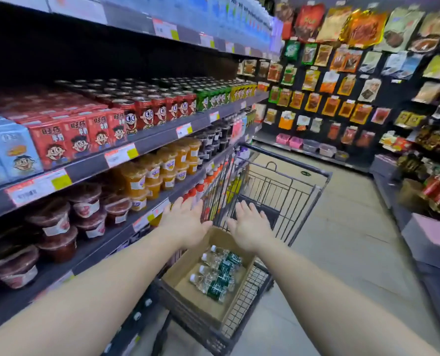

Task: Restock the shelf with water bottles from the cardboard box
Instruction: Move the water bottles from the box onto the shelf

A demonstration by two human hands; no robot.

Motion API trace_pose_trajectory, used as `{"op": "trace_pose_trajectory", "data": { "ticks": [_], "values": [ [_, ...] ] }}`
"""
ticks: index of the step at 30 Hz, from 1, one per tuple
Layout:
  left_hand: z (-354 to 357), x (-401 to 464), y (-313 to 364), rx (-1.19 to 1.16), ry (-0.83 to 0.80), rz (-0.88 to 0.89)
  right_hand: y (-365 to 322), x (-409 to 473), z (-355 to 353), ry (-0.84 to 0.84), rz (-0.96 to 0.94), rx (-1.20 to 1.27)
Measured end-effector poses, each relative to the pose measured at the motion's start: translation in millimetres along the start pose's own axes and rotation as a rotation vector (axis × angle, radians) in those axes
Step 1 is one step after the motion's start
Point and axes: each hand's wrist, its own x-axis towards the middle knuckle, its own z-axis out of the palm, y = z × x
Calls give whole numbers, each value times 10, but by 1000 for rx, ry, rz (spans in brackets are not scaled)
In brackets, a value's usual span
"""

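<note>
Supermarket aisle seen from the head camera. Along the left runs a tall shelf unit [147, 147] with dark grey boards and price tags on their front edges; its boards carry, from the top down, a row of clear water bottles with white caps [242, 11], red drink cartons [67, 140] and red cans [147, 113] with a cartoon face, orange jelly cups [152, 173] and dark red cups [59, 227]. The far wall and the right side hold hanging snack packets [342, 73] on a black panel. A wire shopping trolley [278, 191] stands in the aisle just beside the lower shelf boards, between the person and the far wall, its basket occupying the floor space in front of the shelf. In the near end of the trolley sits an open cardboard box [188, 286]. The water bottles [217, 273] of the task, four with white caps visible and dark green labels, lie on their sides together in the right part of the box floor. Both forearms reach forward above the box. The left hand [185, 222] and the right hand [249, 227] are spread wide, palms down, fingers straight, holding nothing; they hover over the far edge of the box, near each other but apart, with the left hand closest to the shelf edge.
</note>
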Motion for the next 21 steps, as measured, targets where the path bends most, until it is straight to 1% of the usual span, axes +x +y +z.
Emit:
{"op": "trace_pose_trajectory", "data": {
  "ticks": [4, 7, 9, 12, 15, 19, 21],
  "values": [
    [396, 843, -61, -30, -29, -165, 379, 1025, 439, -98, -129, -40],
    [757, 1387, -53, -68, -56, -315, 720, 1726, 822, -202, -222, -62],
    [1035, 1663, 11, -89, -121, -374, 949, 2070, 1065, -292, -252, -68],
    [1481, 1968, 63, -98, -154, -434, 1196, 2484, 1462, -376, -294, -93],
    [1925, 2114, 109, -119, -218, -496, 1376, 2730, 1987, -481, -306, -110],
    [2627, 2184, 106, -135, -331, -539, 1622, 2794, 2717, -660, -252, -120],
    [2916, 2213, 107, -181, -388, -555, 1722, 2756, 3011, -726, -221, -101]
  ]
}}
